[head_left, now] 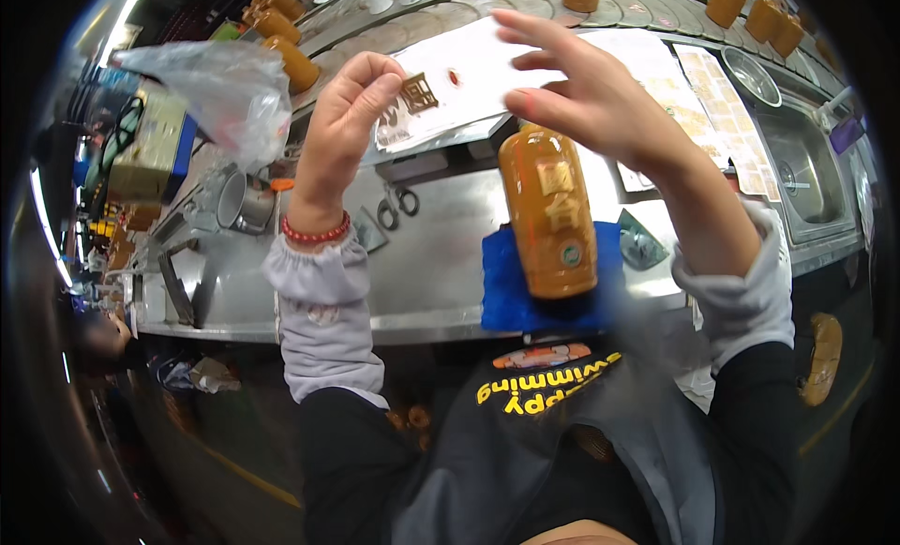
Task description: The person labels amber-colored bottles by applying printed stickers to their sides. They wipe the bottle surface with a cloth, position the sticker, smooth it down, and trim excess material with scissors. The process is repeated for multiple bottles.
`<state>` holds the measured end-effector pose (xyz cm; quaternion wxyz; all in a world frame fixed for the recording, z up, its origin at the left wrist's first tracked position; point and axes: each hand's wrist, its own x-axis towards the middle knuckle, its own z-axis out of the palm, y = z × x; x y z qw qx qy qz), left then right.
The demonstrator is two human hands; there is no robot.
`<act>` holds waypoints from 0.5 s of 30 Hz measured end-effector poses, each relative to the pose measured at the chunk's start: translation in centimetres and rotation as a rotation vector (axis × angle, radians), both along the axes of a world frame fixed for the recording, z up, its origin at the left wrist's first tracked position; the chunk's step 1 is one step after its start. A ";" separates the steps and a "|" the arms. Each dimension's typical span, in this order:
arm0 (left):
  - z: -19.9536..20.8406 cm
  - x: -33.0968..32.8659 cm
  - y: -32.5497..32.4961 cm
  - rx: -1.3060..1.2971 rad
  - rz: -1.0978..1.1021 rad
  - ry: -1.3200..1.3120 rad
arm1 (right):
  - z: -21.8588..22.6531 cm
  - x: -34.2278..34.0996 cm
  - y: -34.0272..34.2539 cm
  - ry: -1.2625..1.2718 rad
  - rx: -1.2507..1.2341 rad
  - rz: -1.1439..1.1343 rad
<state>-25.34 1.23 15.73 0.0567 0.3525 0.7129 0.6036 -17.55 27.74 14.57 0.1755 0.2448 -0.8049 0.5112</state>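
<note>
Between the thumb and fingertips of my left hand (352, 109) is a small dark-gold character decal (419, 93), held up over a white sheet (469, 53). My right hand (595, 100) is raised above the top of a brown glazed bottle (547, 231), its fingers apart and nothing in them. Whether it touches the bottle's top, which it partly hides, I cannot tell. Gold raised characters and a small round green-and-white mark show on the bottle's front. The bottle lies or leans on a blue cloth (502, 273) at the near edge of the steel counter.
Black-handled scissors (398, 208) lie on the steel counter (431, 273). A metal pot (246, 203) and a clear plastic bag (220, 90) are at left. More brown bottles (292, 64) stand along the slatted conveyor (450, 18). At right are a metal bowl (752, 74) and a sink (797, 161).
</note>
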 end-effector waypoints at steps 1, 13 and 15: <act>0.3 2.2 -0.8 0.040 -0.001 -0.028 | 0.6 -0.8 -1.6 -0.151 -0.014 0.143; -3.6 14.5 -16.2 -0.220 0.371 0.293 | 7.3 3.5 -17.7 -0.007 0.812 0.338; -4.0 15.8 -15.2 -0.021 0.343 0.214 | 4.7 2.6 -20.6 0.039 0.862 0.381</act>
